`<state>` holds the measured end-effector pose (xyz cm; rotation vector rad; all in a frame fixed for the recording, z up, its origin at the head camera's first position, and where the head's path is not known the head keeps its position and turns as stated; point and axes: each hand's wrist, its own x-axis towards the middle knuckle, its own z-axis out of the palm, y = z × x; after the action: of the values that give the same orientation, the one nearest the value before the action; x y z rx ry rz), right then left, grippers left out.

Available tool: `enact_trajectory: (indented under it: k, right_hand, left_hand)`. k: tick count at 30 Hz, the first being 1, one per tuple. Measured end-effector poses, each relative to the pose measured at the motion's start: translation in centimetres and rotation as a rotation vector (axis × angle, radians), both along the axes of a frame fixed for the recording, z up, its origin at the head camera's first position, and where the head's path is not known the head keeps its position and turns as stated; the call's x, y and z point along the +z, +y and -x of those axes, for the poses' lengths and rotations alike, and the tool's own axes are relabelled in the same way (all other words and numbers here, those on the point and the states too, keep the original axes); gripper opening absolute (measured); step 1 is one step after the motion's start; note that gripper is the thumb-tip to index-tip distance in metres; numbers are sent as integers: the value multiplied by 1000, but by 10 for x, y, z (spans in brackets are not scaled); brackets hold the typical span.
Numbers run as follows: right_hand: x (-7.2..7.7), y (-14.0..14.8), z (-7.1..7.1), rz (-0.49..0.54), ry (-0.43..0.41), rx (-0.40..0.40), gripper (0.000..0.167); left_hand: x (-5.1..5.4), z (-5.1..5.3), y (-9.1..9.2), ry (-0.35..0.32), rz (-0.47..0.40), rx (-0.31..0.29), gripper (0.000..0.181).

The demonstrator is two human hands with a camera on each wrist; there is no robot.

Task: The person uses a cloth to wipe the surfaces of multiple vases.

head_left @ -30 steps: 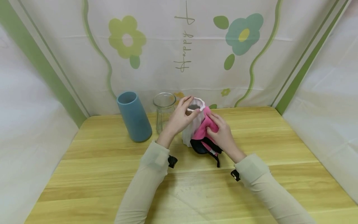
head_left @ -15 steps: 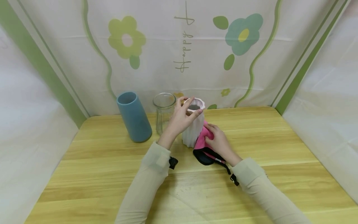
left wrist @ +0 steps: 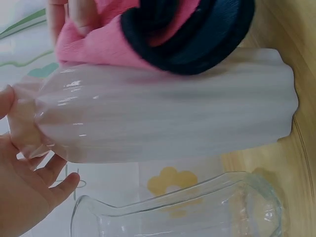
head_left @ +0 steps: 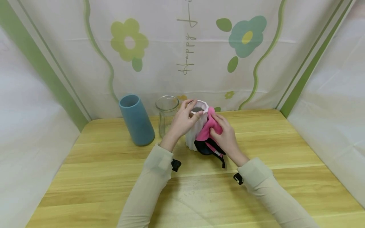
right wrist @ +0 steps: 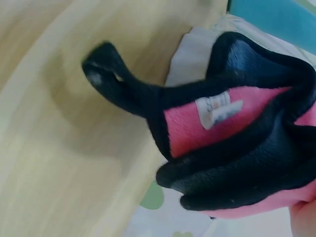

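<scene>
A white fluted vase (head_left: 191,137) stands upright on the table in the head view. My left hand (head_left: 182,122) holds its scalloped rim, thumb on the near side and fingers on the far side. In my right hand (head_left: 228,136) is a pink cleaning cloth (head_left: 203,134) with black trim and a black hanging loop, pressed against the vase's right side. Up close in the left wrist view, the cloth (left wrist: 103,47) touches the glossy vase wall (left wrist: 168,113). A white label (right wrist: 217,108) shows on the cloth in the right wrist view.
Just left of the white vase stands a clear glass vase (head_left: 164,123), partly behind my left hand. Further left is a tall blue vase (head_left: 137,122). Behind the wooden table (head_left: 196,196) hangs a flower-printed curtain (head_left: 159,79).
My right hand slid the cloth down the vase's side, then brought it back up near the rim. The left hand stayed at the rim, and the vase kept its place.
</scene>
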<state>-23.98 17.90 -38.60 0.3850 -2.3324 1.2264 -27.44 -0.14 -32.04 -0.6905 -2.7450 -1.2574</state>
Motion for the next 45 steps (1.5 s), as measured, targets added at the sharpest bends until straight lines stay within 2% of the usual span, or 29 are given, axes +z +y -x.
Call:
enact_trajectory:
  k: [5, 13, 17, 24, 27, 32, 39, 42, 45]
  right_hand:
    - [2, -1, 0, 43, 45, -5, 53]
    - [-9, 1, 0, -13, -4, 29, 53]
    - [-19, 3, 1, -63, -55, 29, 53]
    - [-32, 6, 1, -196, -243, 20, 54]
    - [-35, 5, 2, -210, -255, 15, 54]
    - [-30, 5, 2, -124, -168, 18, 56]
    - [-5, 3, 2, -23, 14, -18, 56]
    - [5, 0, 2, 23, 52, -23, 57]
    - [12, -1, 2, 46, 55, -20, 55]
  left_hand:
    - [0, 0, -1, -12, -2, -14, 60]
    - [-4, 2, 0, -18, -9, 8, 68]
    - [-4, 3, 3, -31, -24, 41, 75]
    - [-3, 2, 4, -16, -23, 68, 73]
    - [-2, 1, 4, -5, 1, 65, 74]
    - [-2, 2, 4, 21, 35, 64, 76]
    - [0, 2, 2, 19, 38, 46, 73]
    - [0, 3, 1, 5, 44, 36, 72]
    - [1, 3, 1, -15, 44, 21, 72]
